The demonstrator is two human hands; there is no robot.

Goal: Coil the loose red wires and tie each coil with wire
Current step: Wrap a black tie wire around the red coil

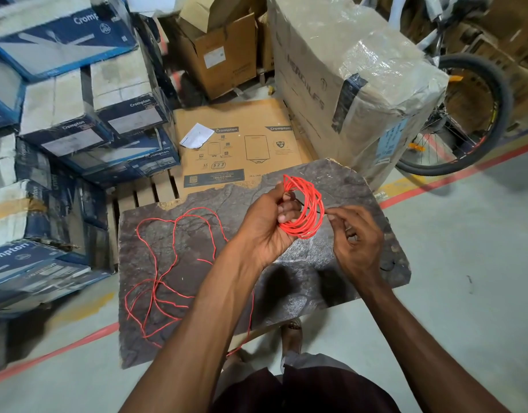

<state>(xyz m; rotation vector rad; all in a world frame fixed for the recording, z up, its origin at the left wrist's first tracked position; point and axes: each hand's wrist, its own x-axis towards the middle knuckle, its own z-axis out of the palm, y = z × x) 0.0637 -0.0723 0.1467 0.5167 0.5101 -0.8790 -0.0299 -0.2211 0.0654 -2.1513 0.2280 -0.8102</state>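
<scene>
The left hand (265, 225) grips the red wire coil (309, 204) by its left side, fingers curled through the loops. The right hand (358, 236) pinches with thumb and forefinger at the coil's right edge, on the end of a thin dark strand (300, 203) that crosses the loops. Both hands are above a dark slab (361, 186). Loose red wires (173, 254) lie tangled on the slab's left half. Blue Crompton boxes (78, 135) stand stacked at left. A bicycle wheel (501, 93) is at far right.

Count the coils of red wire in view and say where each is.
1. The coil is in the left hand, above the slab. The other red wire lies loose there. Others may be hidden.
</scene>
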